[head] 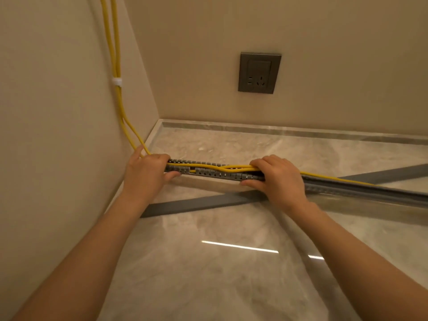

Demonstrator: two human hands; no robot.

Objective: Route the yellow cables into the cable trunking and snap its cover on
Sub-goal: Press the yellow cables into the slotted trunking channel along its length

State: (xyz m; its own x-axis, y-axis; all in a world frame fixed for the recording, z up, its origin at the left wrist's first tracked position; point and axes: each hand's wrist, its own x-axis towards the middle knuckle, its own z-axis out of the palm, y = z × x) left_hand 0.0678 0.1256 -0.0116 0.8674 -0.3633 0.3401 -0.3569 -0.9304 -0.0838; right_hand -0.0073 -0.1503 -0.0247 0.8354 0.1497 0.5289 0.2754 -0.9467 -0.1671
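Two yellow cables [115, 66] run down the left wall through a white clip [117, 81] and bend onto the counter. They lie along the slotted grey trunking [208, 172], partly inside its channel and partly on top. My left hand [148, 172] grips the trunking's left end, where the cables enter. My right hand [275, 177] clasps the trunking further right, fingers pressing the cables down. The flat grey cover [203, 203] lies loose on the counter, crossing diagonally under the trunking.
The trunking rests on a glossy marble counter [231, 262] in a corner between two beige walls. A grey wall socket [259, 72] sits on the back wall above. A low stone upstand [278, 130] borders the counter's back edge.
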